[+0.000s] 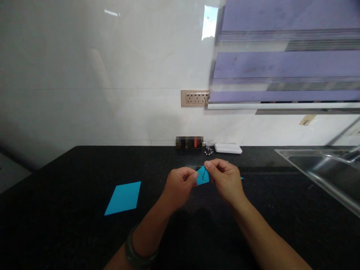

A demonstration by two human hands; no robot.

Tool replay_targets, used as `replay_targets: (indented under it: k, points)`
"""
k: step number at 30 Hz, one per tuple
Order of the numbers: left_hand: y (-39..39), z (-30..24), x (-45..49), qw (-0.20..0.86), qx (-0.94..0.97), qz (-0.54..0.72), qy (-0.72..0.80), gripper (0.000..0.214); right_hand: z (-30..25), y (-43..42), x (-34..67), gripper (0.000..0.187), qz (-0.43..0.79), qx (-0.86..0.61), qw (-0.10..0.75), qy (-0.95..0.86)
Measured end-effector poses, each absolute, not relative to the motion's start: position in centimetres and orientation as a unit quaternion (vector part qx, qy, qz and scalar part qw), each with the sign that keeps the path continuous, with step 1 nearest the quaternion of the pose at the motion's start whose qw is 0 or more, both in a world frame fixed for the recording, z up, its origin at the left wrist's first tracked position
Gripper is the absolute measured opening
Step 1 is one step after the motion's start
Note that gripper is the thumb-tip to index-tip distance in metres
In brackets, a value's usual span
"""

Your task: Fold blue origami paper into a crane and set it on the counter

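Between my two hands is a small folded piece of blue paper (203, 177), lifted above the dark counter, with crease lines and a flap on its face. My left hand (181, 183) pinches its left edge between thumb and fingers. On the other side, my right hand (225, 178) grips the top right part with thumb and forefinger. Part of the paper is hidden behind the fingers. A flat blue sheet of paper (123, 197) lies on the counter to the left. Just past my right hand, a small blue tip (242, 178) shows; the rest is hidden.
The black countertop (70, 180) runs along a white tiled wall. At its back stand a dark pixelated box (189, 143), a beaded loop (208, 150) and a white power bank-like block (228, 148). A steel sink (292, 157) is at right, below a purple blind (281, 67).
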State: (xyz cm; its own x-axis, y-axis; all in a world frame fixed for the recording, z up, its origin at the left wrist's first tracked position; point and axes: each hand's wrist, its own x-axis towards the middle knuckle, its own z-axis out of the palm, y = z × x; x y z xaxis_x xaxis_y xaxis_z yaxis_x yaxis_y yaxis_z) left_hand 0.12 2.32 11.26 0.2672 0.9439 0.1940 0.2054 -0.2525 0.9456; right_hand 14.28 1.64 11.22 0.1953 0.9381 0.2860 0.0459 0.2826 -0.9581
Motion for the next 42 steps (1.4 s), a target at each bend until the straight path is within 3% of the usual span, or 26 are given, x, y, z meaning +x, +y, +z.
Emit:
replay_targets:
  k: [6, 13, 18, 24, 32, 38, 42]
  points:
    - [2.2, 11.3, 0.2, 0.435, 0.615, 0.488, 0.441, 0.021, 11.3, 1.6, 13.9, 0.025, 0.448, -0.449, 0.530, -0.563]
    - [2.5, 11.3, 0.5, 0.504, 0.543, 0.522, 0.422, 0.027, 10.6, 1.6, 14.0, 0.024, 0.408, -0.456, 0.484, -0.626]
    - [2.8, 10.4, 0.0, 0.492, 0.560, 0.531, 0.403, 0.020, 10.5, 1.3, 13.7, 0.027, 0.417, -0.445, 0.415, -0.675]
    - [2.9, 10.1, 0.3, 0.529, 0.508, 0.563, 0.381, 0.017, 10.6, 1.4, 13.6, 0.028, 0.378, -0.448, 0.437, -0.682]
    - [2.9, 10.2, 0.3, 0.506, 0.480, 0.596, 0.397, 0.017, 10.7, 1.1, 13.9, 0.023, 0.371, -0.460, 0.389, -0.706]
    - [3.1, 10.4, 0.5, 0.517, 0.428, 0.609, 0.422, 0.025, 10.8, 1.6, 14.6, 0.016, 0.380, -0.464, 0.477, -0.643]
    - [2.9, 10.2, 0.6, 0.533, 0.512, 0.515, 0.434, 0.024, 11.0, 1.9, 15.0, 0.021, 0.378, -0.473, 0.566, -0.560]
